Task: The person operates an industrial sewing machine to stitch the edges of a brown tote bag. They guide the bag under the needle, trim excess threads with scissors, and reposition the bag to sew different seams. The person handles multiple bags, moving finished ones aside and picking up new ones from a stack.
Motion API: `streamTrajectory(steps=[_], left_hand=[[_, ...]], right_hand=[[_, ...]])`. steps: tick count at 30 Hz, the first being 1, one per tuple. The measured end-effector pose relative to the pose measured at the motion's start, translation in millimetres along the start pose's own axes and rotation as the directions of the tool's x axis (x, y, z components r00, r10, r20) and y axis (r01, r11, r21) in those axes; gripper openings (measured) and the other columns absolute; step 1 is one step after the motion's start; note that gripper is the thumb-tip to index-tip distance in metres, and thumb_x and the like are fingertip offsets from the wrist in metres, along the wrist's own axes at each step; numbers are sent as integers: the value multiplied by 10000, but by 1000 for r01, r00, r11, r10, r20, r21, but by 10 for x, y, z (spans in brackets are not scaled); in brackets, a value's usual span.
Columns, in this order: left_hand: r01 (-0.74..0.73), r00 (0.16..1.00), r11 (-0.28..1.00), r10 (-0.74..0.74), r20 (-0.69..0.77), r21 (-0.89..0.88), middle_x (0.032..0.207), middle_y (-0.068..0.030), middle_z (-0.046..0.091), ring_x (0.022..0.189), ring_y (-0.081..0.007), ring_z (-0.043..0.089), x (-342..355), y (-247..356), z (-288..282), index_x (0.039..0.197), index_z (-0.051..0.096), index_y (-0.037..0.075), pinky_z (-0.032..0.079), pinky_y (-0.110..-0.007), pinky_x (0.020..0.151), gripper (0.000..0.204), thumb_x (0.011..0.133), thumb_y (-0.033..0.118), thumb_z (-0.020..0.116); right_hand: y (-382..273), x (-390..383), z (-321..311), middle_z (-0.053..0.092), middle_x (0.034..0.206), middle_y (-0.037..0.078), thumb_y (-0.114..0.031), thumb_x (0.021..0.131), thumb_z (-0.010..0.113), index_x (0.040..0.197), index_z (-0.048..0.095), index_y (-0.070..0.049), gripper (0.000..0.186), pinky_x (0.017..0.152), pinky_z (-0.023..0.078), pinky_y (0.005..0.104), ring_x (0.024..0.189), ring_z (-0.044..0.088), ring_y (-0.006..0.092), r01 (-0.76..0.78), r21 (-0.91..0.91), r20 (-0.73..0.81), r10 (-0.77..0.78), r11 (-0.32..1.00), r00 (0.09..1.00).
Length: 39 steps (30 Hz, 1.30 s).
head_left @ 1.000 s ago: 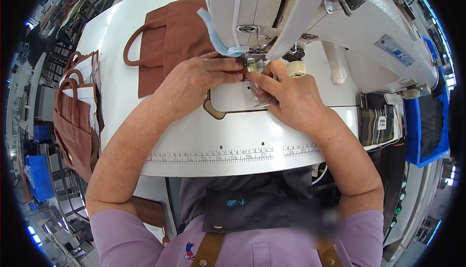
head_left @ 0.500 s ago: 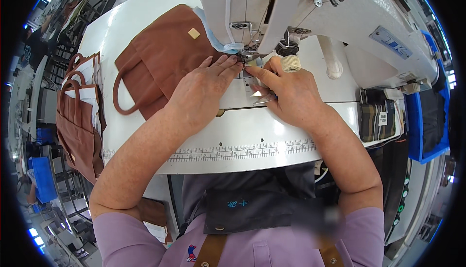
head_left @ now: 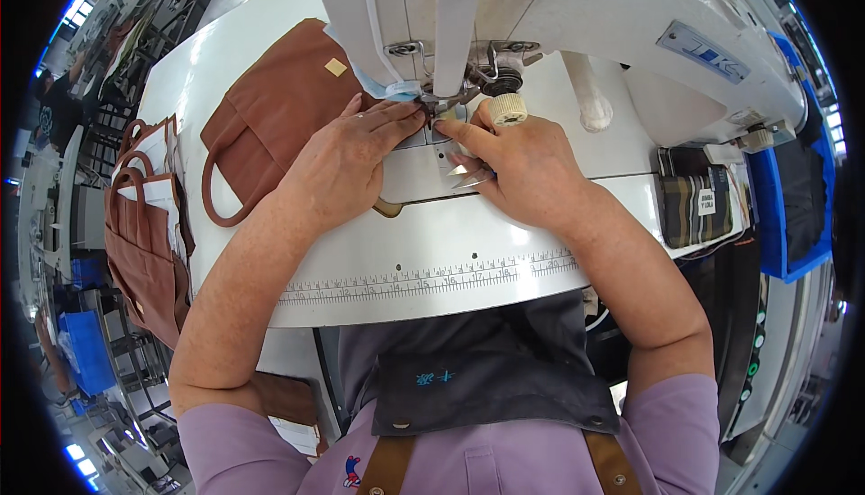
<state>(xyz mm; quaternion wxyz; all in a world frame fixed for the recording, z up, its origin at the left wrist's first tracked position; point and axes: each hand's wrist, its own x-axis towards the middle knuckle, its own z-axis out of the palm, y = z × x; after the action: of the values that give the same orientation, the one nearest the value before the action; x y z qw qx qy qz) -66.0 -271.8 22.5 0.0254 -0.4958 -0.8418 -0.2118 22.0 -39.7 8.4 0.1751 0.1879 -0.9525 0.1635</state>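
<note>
Turned since a second ago, the brown bag (head_left: 279,90) now lies slantwise on the white table (head_left: 468,234), left of the sewing machine (head_left: 622,36), and its small tan patch (head_left: 336,67) has come into view. Its near right part is hidden beneath the left hand (head_left: 338,157), and the corner at the presser foot (head_left: 441,106) is crowded by fingertips, so the stitching point is hard to make out. Overhead, the machine's top is cut off at the far edge. The bag's handle (head_left: 208,184) points left and near; the visible body runs from there toward the far right, but with so much covered, its long axis cannot be told for certain.

Left-hand fingers lie extended and close together on the fabric, tips beside the foot; the thumb is hidden, so I cannot tell whether they pinch it. The right hand (head_left: 536,171) curls around metal snips (head_left: 471,178), blades parted and pointing left, handles concealed by the palm; its index finger reaches the foot. Beyond the left hand, a pale blue strip (head_left: 387,90) meets the bag.
</note>
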Motion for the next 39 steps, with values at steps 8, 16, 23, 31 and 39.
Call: streamTrajectory(steps=[8,16,23,31,39], left_hand=[[60,997,998,-60,39,9,1416,-213,618,1337,-404,562,43,79,-31,1364,624,-17,369,-509,1215,591,806,-116,456],[127,981,942,-165,99,311,1420,-268,600,1322,-404,577,43,637,-19,1310,626,-93,429,-504,1157,480,854,26,539],[42,993,996,-50,105,74,1368,-207,643,1292,-382,602,138,226,-157,1312,670,-13,434,-479,1158,434,899,117,645],[22,993,1000,-22,-117,6,1387,-200,626,1312,-399,582,-32,173,173,1350,630,4,423,-475,1170,454,915,115,690],[97,980,995,-95,-176,2,1385,-186,630,1314,-377,584,-111,316,285,1264,640,-20,406,-550,1170,376,928,142,687]], right_hand=[[2,-24,-9,622,941,89,-215,877,731,1136,715,-111,280,674,563,427,827,685,286,11,8,-45,-11,1000,999],[94,-32,85,635,944,94,-249,850,739,1095,713,-108,284,694,573,445,850,696,290,19,64,-54,-15,998,998],[90,-35,80,657,958,88,-283,828,764,1105,713,-110,331,690,576,453,836,710,296,13,35,-87,-10,999,996],[17,-38,44,661,893,81,-259,895,709,1130,720,-146,261,627,556,453,737,706,295,-13,-24,-44,12,1000,999],[14,-30,36,644,876,78,-253,935,685,1222,718,-161,303,622,542,448,709,687,295,2,-33,-1,-3,999,1000]])
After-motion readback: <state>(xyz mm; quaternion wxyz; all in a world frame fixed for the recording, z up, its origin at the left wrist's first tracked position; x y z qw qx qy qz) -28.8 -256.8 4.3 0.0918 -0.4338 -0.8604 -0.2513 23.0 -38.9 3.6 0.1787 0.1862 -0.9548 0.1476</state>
